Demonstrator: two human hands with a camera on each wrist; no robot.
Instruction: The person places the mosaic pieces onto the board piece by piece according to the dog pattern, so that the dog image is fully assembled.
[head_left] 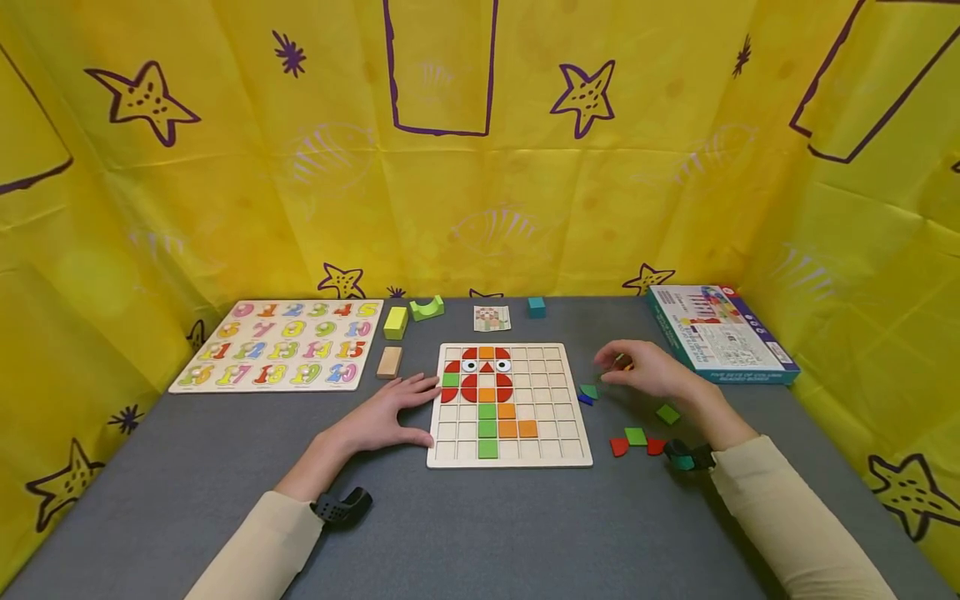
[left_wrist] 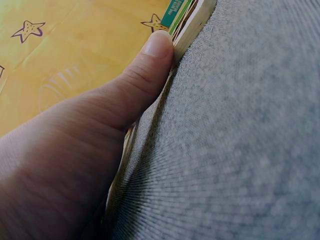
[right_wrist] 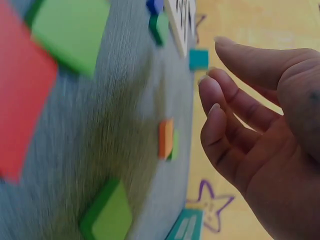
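Note:
A wooden grid board (head_left: 551,408) holds red, green and orange tiles, with two eye pieces near its top. My left hand (head_left: 382,417) touches the board's left edge, fingers and thumb spread; in the left wrist view the thumb (left_wrist: 145,65) lies against its side. Above the table to the right of the board hovers my right hand (head_left: 648,367), fingers loosely bent and holding nothing. Beyond that hand, an orange tile (right_wrist: 165,139) shows beside a green one in the right wrist view. A green curved piece (head_left: 588,391) and a blue piece (head_left: 585,400) lie by the board.
Red pieces (head_left: 618,447) and green tiles (head_left: 636,437) lie near the right wrist. A number puzzle (head_left: 300,354) is at the left, a box (head_left: 727,333) at the right. Behind the board are a small picture card (head_left: 491,317) and a teal cube (head_left: 536,307); several blocks (head_left: 395,323) stand left.

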